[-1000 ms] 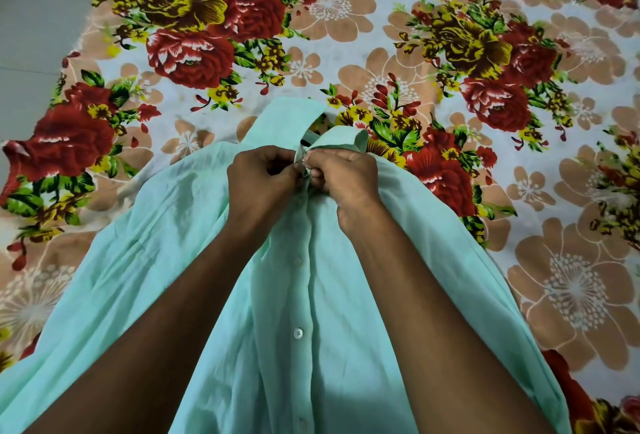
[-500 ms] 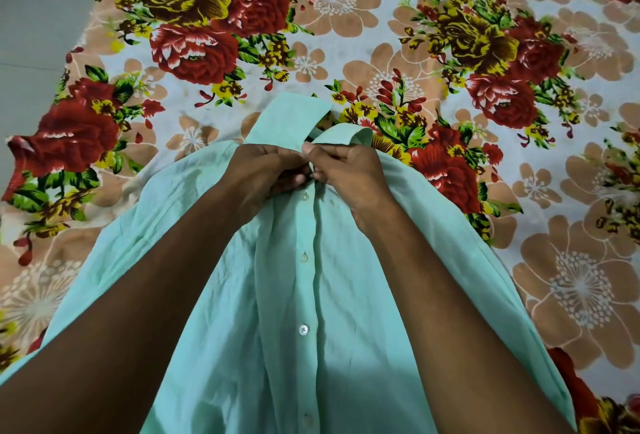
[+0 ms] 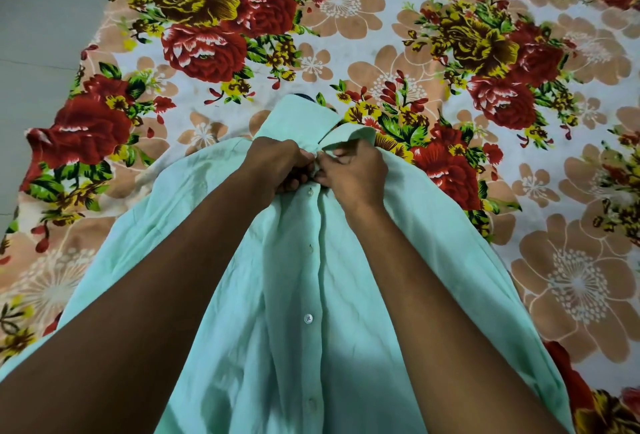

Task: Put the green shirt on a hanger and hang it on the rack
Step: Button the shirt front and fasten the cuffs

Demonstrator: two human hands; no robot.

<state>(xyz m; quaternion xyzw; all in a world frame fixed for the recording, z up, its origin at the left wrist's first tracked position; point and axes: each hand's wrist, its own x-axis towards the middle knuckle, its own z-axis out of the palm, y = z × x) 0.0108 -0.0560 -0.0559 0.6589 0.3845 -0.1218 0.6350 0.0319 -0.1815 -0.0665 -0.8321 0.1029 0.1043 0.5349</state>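
Shifted slightly up toward the collar [image 3: 300,120] since a moment ago, both hands meeting at the top of the button placket. Left hand [image 3: 277,166] and right hand [image 3: 353,173] curled, fingertips pinching the green shirt [image 3: 242,295] just below the collar, knuckles nearly touching. Spread front-up on the floral bedsheet [image 3: 381,52], white buttons [image 3: 308,318] running down from the fingers.

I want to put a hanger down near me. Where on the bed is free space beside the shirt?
The floral bedsheet lies bare beyond the collar, and also right of the green shirt. A narrower bare strip runs left of the shirt, toward the floor. The middle is crowded: left hand and right hand pinch the placket under the collar.
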